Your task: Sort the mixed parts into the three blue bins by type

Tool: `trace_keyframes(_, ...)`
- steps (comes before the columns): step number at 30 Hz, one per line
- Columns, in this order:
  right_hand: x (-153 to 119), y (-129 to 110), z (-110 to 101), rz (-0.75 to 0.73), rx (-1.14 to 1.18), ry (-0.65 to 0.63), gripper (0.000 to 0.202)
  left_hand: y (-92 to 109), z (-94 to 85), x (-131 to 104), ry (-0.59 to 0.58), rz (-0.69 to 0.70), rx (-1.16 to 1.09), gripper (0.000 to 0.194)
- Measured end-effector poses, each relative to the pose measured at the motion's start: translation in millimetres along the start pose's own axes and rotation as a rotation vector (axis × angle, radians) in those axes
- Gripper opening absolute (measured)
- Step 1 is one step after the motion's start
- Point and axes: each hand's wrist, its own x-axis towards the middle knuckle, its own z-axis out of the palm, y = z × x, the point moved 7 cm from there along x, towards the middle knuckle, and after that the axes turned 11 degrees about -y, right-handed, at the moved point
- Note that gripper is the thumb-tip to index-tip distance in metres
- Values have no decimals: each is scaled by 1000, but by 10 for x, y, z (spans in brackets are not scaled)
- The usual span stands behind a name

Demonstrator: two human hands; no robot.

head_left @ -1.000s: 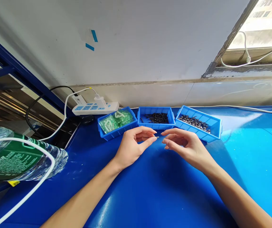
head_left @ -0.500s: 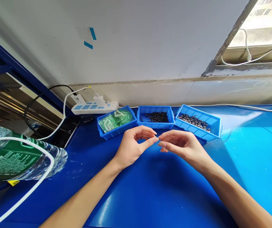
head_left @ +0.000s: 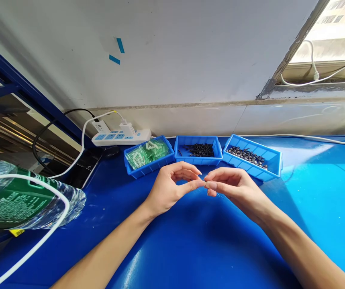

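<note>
My left hand [head_left: 172, 186] and my right hand [head_left: 240, 188] meet fingertip to fingertip above the blue tabletop [head_left: 190, 245]. Between them is a thin clear plastic piece [head_left: 219, 195], of which only faint edges show below the right fingers. The right thumb and forefinger are pinched on it. My left thumb reaches to the same spot, while the left forefinger is curled above and slightly apart from the thumb. Just beyond the hands are three blue bins: one with green packets [head_left: 150, 153], one with black screws [head_left: 201, 150], one with small metal fasteners [head_left: 247, 156].
A white power strip [head_left: 122, 138] with plugs lies against the wall at back left. A large bottle with a green label [head_left: 18, 196] lies at left, a white cable [head_left: 65, 204] looping in front. Another cable [head_left: 295, 138] runs along the wall behind the bins.
The left thumb has slid right to touch the right fingertips, and the left forefinger has parted from it. The right thumb and forefinger have closed tighter. The view has shifted slightly.
</note>
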Motion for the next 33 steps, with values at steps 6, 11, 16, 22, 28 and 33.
trace_keyframes(6,-72,-139,-99,-96,-160,133,29,95,14,-19,-4,46,313,17)
trace_keyframes(11,-267,-351,-411,-241,-289,596,19,73,16,-49,21,131,626,12)
trace_keyframes(16,-425,-336,-650,-308,-123,893,8,-8,-37,-44,13,95,783,12)
trace_keyframes(22,-396,-364,-602,-342,-250,863,21,-67,-57,-30,-25,72,931,15)
trace_keyframes(28,22,-298,-225,-239,-614,410,20,-84,-55,-12,-57,64,963,18)
trace_keyframes(33,249,-245,-26,-295,-992,130,23,-78,-104,2,-60,56,971,18)
